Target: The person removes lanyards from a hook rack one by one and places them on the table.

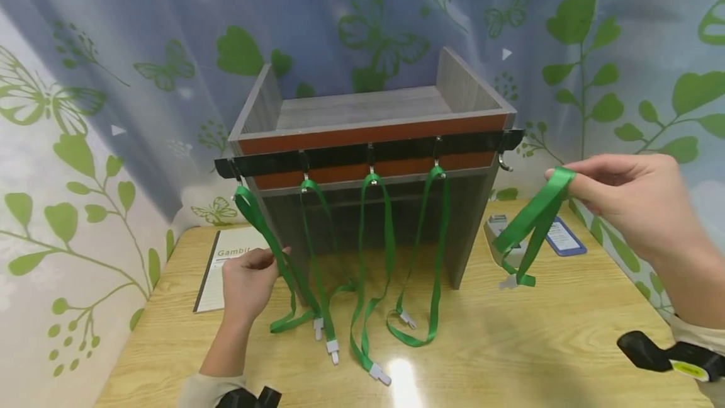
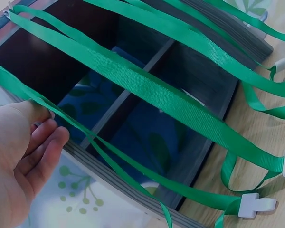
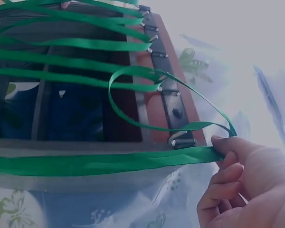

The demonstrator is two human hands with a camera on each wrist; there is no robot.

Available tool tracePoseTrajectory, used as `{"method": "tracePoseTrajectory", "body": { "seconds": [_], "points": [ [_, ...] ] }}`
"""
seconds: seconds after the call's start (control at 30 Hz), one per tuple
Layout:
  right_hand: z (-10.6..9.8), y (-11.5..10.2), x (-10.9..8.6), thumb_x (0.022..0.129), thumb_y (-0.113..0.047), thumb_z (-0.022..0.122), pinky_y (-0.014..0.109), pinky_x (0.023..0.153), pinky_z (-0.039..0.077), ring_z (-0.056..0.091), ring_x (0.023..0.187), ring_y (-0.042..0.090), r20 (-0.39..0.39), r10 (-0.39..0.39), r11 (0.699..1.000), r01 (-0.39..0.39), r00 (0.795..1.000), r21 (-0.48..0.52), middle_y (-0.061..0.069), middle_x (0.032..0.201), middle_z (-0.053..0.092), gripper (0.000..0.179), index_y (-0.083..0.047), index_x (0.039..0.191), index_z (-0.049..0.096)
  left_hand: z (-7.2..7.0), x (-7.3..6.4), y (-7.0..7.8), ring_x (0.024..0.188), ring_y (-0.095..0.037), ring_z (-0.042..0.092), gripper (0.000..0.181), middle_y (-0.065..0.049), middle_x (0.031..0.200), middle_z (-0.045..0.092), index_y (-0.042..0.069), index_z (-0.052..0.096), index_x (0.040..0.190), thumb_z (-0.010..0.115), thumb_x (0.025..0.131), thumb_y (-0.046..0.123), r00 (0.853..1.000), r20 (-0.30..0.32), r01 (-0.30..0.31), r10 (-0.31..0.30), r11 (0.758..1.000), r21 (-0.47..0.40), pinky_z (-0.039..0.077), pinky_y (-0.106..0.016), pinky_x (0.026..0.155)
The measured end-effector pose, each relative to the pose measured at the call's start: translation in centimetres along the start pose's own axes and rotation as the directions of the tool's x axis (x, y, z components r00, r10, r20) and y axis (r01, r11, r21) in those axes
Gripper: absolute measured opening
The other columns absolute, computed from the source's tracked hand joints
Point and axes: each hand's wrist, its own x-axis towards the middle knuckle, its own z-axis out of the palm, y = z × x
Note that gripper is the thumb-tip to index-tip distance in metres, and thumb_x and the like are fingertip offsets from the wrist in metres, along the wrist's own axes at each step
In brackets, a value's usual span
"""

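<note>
My right hand (image 1: 629,200) pinches a green lanyard (image 1: 532,216) between thumb and fingers, out to the right of the rack. The strap hangs down from the fingertips with a pale clip at its lower end. In the right wrist view, a loop of this lanyard (image 3: 180,128) opens out beside the rightmost hook (image 3: 183,141), which bears no strap. My left hand (image 1: 249,279) pinches the strap of the leftmost hanging lanyard (image 1: 260,222) partway down. Three more green lanyards hang from the middle hooks, including the center one (image 1: 388,225); their white clips (image 1: 379,373) lie on the table.
A black hook rail (image 1: 340,157) runs along the front of a grey wooden shelf unit (image 1: 476,93). On the wooden table (image 1: 481,345) lie a Gambit notebook (image 1: 212,276) at left, and a grey device (image 1: 498,232) and a blue-framed card (image 1: 565,238) at right. A patterned curtain (image 1: 396,11) hangs behind.
</note>
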Motion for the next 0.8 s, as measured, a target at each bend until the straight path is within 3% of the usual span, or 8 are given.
{"method": "tracePoseTrajectory", "body": {
  "seconds": [0.13, 0.27, 0.47, 0.6, 0.8],
  "points": [
    [-0.4, 1.4, 0.2, 0.091, -0.020, 0.075, 0.031, 0.052, 0.033, 0.043, 0.059, 0.016, 0.027, 0.049, 0.999, -0.049, 0.998, -0.001, -0.009, 0.062, 0.057, 0.014, -0.010, 0.099, 0.080, 0.1, 0.0, -0.2, 0.057, 0.004, 0.064, 0.012, -0.019, 0.075, 0.075, -0.002, 0.078, 0.086, 0.080, 0.084, 0.010, 0.999, 0.002, 0.047, -0.047, 0.998, -0.040, 0.052, -0.014, 0.054],
    [-0.7, 3.3, 0.2, 0.095, -0.020, 0.070, 0.029, 0.050, 0.040, 0.049, 0.057, 0.016, 0.055, 0.082, 0.997, -0.081, 0.995, -0.013, -0.012, 0.072, 0.069, 0.014, -0.011, 0.098, 0.080, 0.2, 0.0, -0.3, 0.059, 0.004, 0.065, 0.012, -0.019, 0.077, 0.075, -0.002, 0.078, 0.088, 0.080, 0.084, 0.010, 0.999, 0.002, 0.053, -0.053, 0.997, -0.057, 0.053, -0.014, 0.056],
    [-0.8, 7.1, -0.2, 0.096, -0.018, 0.068, 0.029, 0.051, 0.039, 0.049, 0.059, 0.016, 0.118, 0.113, 0.993, -0.115, 0.987, 0.010, -0.010, 0.074, 0.065, 0.014, -0.010, 0.096, 0.079, 0.4, -0.1, -0.6, 0.056, 0.006, 0.062, 0.011, -0.015, 0.071, 0.075, -0.001, 0.079, 0.083, 0.081, 0.083, 0.010, 0.999, -0.031, -0.045, 0.044, 0.999, -0.026, 0.050, -0.013, 0.051],
    [-0.7, 9.6, -0.8, 0.099, -0.018, 0.063, 0.031, 0.053, 0.036, 0.046, 0.061, 0.016, 0.173, 0.155, 0.987, -0.162, 0.973, 0.023, -0.009, 0.073, 0.057, 0.015, -0.019, 0.096, 0.078, 0.5, -0.1, -0.7, 0.054, 0.007, 0.061, 0.010, -0.013, 0.066, 0.073, -0.002, 0.078, 0.080, 0.081, 0.082, 0.007, 0.992, -0.048, -0.120, 0.119, 0.993, -0.017, 0.048, -0.013, 0.049],
    [-0.7, 12.3, -1.6, 0.102, -0.023, 0.059, 0.031, 0.053, 0.036, 0.046, 0.061, 0.015, 0.220, 0.247, 0.965, -0.259, 0.944, 0.030, -0.007, 0.072, 0.057, 0.018, -0.030, 0.094, 0.073, 0.2, 0.0, -0.6, 0.056, 0.007, 0.062, 0.010, -0.014, 0.069, 0.074, -0.002, 0.078, 0.081, 0.081, 0.083, 0.007, 0.996, -0.027, -0.086, 0.085, 0.996, -0.028, 0.050, -0.013, 0.052]
  ]
}}
